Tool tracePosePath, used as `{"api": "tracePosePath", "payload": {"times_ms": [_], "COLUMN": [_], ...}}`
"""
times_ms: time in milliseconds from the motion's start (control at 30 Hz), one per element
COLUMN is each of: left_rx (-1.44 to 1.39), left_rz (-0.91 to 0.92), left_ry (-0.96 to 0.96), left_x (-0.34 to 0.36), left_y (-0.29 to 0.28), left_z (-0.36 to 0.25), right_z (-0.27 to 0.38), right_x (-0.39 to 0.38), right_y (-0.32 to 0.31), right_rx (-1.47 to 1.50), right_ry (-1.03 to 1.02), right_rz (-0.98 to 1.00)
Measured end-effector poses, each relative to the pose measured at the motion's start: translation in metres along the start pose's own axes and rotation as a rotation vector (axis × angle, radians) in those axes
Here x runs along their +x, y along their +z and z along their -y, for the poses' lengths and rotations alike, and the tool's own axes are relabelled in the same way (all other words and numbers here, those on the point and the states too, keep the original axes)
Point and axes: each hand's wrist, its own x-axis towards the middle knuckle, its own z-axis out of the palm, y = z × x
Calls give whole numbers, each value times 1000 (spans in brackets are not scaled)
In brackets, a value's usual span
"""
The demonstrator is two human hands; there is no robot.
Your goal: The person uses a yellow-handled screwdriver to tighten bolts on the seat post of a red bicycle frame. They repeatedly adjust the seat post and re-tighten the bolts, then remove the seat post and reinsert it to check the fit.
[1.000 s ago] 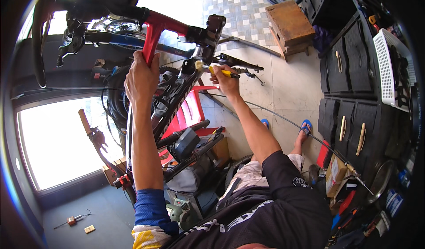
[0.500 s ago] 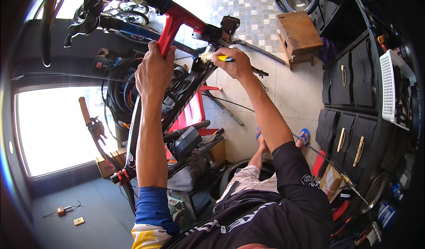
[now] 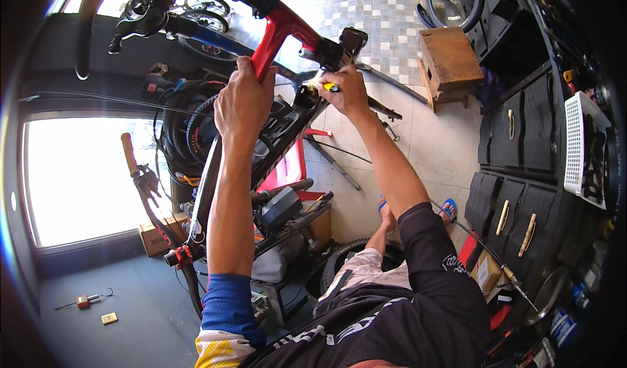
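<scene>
My left hand [image 3: 244,100] is wrapped round the lower end of a glossy red bicycle frame tube [image 3: 269,44]. A small brush with a yellow-and-black handle [image 3: 332,87] is pinched in my right hand [image 3: 348,92]. Its pale bristles lie at the black lower section of the frame [image 3: 304,100], just below the red part; my fingers partly hide them, so exact contact is unclear. Beyond the right hand sits a dark block-shaped part [image 3: 353,40]. The handlebar's brake lever [image 3: 134,28] hangs at the upper left.
A red plastic stool [image 3: 292,165] stands beneath the frame. Bundled black tyres [image 3: 186,129] hang on the left. A wooden stool [image 3: 450,57] is at the far right, with dark cabinets [image 3: 513,126] and a white basket [image 3: 575,142]. A thin cable-like rod [image 3: 480,237] crosses by my right side.
The whole view has shifted, so frame and hands appear slightly further right. The brush has moved a little leftward against the frame, its handle now more end-on. My left hand keeps its hold.
</scene>
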Motion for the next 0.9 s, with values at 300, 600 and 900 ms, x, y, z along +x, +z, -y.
{"api": "tracePosePath", "payload": {"times_ms": [300, 600, 900], "left_rx": [-28, -25, -77], "left_rz": [19, -21, 33], "left_ry": [-16, 32, 15], "left_x": [0, -2, -3], "left_y": [-4, -2, -2], "left_z": [0, 3, 9], "right_z": [15, 51, 56], "right_x": [7, 31, 24], "right_y": [-15, -13, -49], "right_rx": [207, -233, -186], "right_ry": [-57, -44, 147], "right_rz": [225, 568, 368]}}
